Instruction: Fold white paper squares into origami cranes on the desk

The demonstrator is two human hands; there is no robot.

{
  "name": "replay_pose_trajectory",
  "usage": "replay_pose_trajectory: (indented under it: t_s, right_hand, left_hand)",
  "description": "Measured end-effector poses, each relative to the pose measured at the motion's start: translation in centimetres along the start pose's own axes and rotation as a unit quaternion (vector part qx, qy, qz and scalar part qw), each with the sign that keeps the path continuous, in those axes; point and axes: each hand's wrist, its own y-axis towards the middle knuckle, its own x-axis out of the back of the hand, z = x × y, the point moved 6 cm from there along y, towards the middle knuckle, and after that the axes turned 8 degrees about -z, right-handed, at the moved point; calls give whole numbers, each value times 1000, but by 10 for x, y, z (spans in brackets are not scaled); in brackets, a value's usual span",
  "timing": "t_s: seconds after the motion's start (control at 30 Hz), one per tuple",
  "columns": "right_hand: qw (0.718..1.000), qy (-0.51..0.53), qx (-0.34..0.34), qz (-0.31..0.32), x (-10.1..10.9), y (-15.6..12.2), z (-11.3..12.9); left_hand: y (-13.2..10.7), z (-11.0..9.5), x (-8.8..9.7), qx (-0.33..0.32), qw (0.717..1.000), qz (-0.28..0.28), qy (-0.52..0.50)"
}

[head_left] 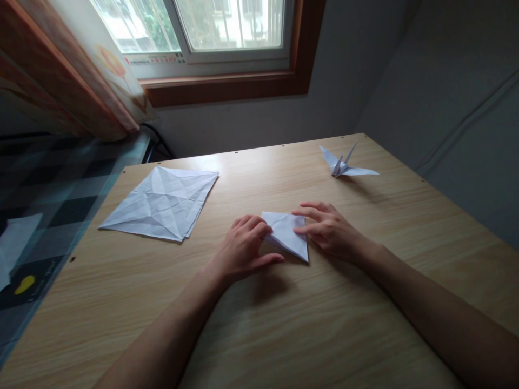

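A small folded square of white paper [285, 229] lies on the wooden table between both hands, one corner pointing towards me. My left hand [245, 246] rests at its left edge; the fingers bend over that edge and the thumb stretches apart, below the paper. From the right, my right hand [330, 229] lays its spread fingertips on the paper's right side, and its thumb is hidden. Both hands are open, touching the paper without a visible pinch. Layers show along the paper's lower left edge.
Creased white paper sheets [162, 202] lie stacked at the table's left. A folded paper crane [340, 166] stands at the back right. The wooden table [259, 178] ends before a wall with a window [231, 24]. A checked cloth surface [77, 189] and a curtain [77, 70] are at left.
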Motion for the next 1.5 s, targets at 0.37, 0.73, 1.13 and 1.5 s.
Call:
replay_pose_trajectory:
  t_s: [0.37,0.73,1.13,1.5]
  right_hand:
    - [995,43,-14,84,-2,-3,-3]
    - [997,51,-3,63,-6,-5,-6]
    - [979,-82,26,-186,6,7,33]
    - [978,33,-83,-191,0,7,19]
  left_hand:
    - [0,-5,-3,-26,999,-6,31]
    - [-1,-9,-2,-42,998,0,55]
    - [-3,-12,0,-54,992,-52,99]
    - [-1,-8,1,-19,991,-98,93]
